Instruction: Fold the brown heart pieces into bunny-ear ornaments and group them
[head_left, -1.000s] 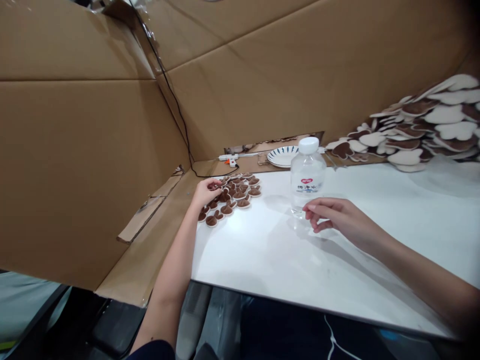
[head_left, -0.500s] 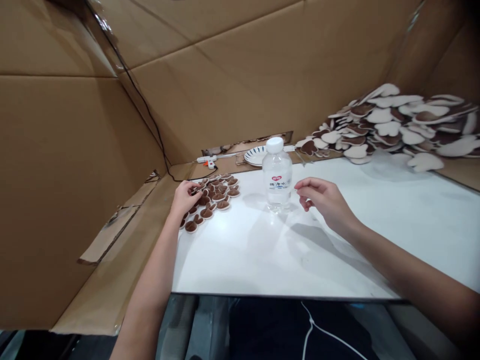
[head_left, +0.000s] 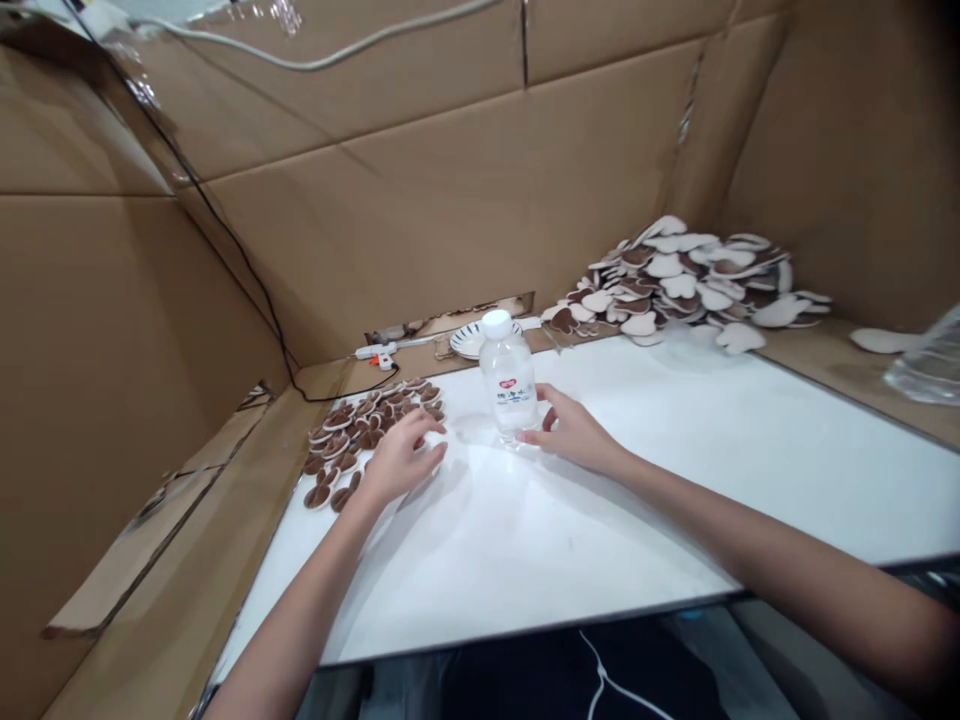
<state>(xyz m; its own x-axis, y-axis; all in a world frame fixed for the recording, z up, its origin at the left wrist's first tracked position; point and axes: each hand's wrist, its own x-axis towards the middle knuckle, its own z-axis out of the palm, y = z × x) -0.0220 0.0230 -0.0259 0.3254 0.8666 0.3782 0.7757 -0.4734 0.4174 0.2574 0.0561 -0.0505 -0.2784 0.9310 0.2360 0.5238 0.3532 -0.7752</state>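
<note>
A clear plastic water bottle (head_left: pixel 510 385) with a white cap stands upright on the white table (head_left: pixel 480 560). My right hand (head_left: pixel 574 432) is at its lower right side, thumb across the front near the base and fingers along the far side. Left of the bottle, my left hand (head_left: pixel 406 455) hovers over the table with thumb and fingers curved and apart. A whitish patch shows between them; I cannot tell whether it is table or a thing. Beside and behind that hand lie many small brown, white-edged round pieces with ear-like tops (head_left: pixel 367 430).
A large pile of brown and white flat cut-out pieces (head_left: pixel 679 285) sits at the back right. Behind the bottle is a striped plate (head_left: pixel 466 342). A white glue gun (head_left: pixel 379 354) with a black cord lies back left. Cardboard walls (head_left: pixel 420 200) surround the table.
My left hand has come off the brown pieces and moved right, toward the bottle. My right hand has closed in from beside the bottle onto its lower side. The view has turned right.
</note>
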